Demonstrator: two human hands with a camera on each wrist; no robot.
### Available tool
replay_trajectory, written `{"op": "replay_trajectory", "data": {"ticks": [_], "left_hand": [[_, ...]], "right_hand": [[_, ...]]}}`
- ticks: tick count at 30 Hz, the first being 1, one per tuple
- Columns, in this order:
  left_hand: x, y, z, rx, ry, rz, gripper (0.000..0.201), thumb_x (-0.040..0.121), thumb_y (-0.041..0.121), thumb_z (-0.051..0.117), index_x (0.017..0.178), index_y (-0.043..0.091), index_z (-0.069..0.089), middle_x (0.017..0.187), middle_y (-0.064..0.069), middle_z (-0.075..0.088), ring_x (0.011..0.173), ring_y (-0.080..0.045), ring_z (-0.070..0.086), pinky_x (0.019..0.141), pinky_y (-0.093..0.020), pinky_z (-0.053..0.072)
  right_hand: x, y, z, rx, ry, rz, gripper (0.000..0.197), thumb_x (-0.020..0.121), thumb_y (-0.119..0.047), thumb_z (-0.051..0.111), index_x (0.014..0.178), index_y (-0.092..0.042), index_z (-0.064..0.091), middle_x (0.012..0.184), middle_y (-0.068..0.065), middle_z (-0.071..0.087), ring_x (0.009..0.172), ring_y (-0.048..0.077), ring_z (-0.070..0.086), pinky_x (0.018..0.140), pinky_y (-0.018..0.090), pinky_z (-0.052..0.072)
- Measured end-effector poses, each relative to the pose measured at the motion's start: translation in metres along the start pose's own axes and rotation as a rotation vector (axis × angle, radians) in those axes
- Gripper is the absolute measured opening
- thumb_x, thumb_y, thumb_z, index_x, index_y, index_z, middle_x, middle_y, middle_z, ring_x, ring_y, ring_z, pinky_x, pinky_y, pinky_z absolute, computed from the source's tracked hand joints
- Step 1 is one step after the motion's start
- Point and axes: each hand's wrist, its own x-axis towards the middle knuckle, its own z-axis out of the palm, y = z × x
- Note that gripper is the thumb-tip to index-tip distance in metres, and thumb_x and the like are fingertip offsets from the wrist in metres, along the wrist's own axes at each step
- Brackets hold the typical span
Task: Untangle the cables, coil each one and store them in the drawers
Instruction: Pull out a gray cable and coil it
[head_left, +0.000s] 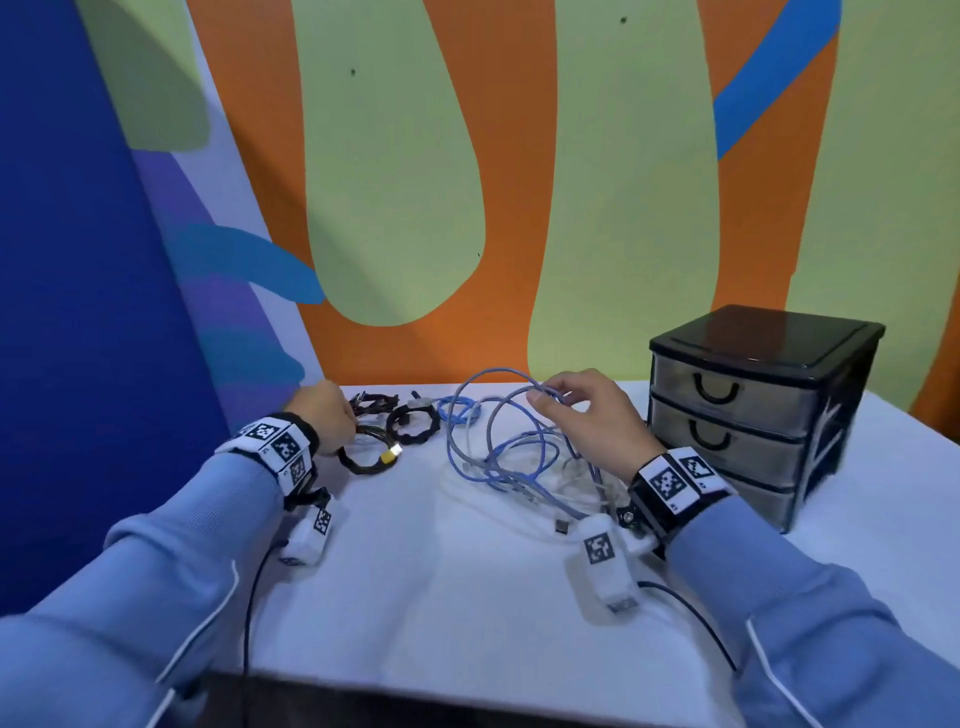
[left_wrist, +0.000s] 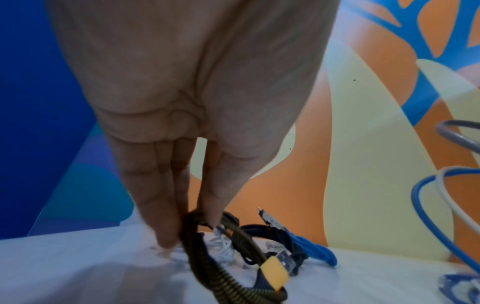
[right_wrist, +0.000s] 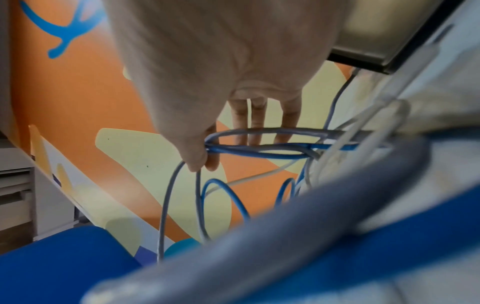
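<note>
Two hands in the cables, drawers shut and waiting

Nearest you, the tangle of blue, grey and white cables (head_left: 519, 467) lies on the table (head_left: 467, 597); your right hand (head_left: 592, 421) pinches several lifted loops, and pulling up could cinch the knot or drag the rest along. Farther left, your left hand (head_left: 324, 421) pinches the braided coil with the yellow plug (head_left: 371, 454); loosen and it may spring open. The drawer unit (head_left: 753, 410) stands closed; its contents are hidden, and motion blur smears strand crossings.
</note>
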Motion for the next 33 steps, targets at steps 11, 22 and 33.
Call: {"op": "replay_trajectory", "data": {"ticks": [11, 22, 33], "left_hand": [[-0.064, 0.104, -0.028, -0.709, -0.161, 0.554, 0.035, 0.103, 0.045, 0.064, 0.103, 0.013, 0.08, 0.096, -0.004, 0.081, 0.087, -0.015, 0.075, 0.084, -0.03, 0.06], [-0.055, 0.173, -0.008, -1.584, 0.054, 0.504, 0.034, 0.111, 0.034, 0.054, 0.083, 0.015, 0.053, 0.057, 0.003, 0.024, 0.041, -0.01, 0.017, 0.039, -0.019, 0.015], [-0.029, 0.156, 0.007, -1.95, -0.287, 0.383, 0.033, 0.113, 0.04, 0.044, 0.087, 0.021, 0.05, 0.061, 0.004, 0.027, 0.036, -0.005, 0.019, 0.037, -0.02, 0.013]], "right_hand": [[0.01, 0.002, 0.0, 0.063, 0.333, -0.102, 0.005, 0.093, -0.042, 0.076, 0.096, -0.037, 0.075, 0.111, -0.01, 0.052, 0.111, 0.008, 0.055, 0.093, 0.03, 0.046], [0.005, -0.012, -0.01, -0.031, 0.361, -0.303, 0.053, 0.084, 0.004, 0.064, 0.125, -0.031, 0.066, 0.116, -0.008, 0.057, 0.113, 0.014, 0.057, 0.092, 0.03, 0.049], [-0.01, -0.036, 0.002, 0.134, -0.152, -0.16, 0.031, 0.098, -0.045, 0.07, 0.089, -0.016, 0.074, 0.08, 0.019, 0.064, 0.068, 0.013, 0.057, 0.065, 0.037, 0.046]]}}
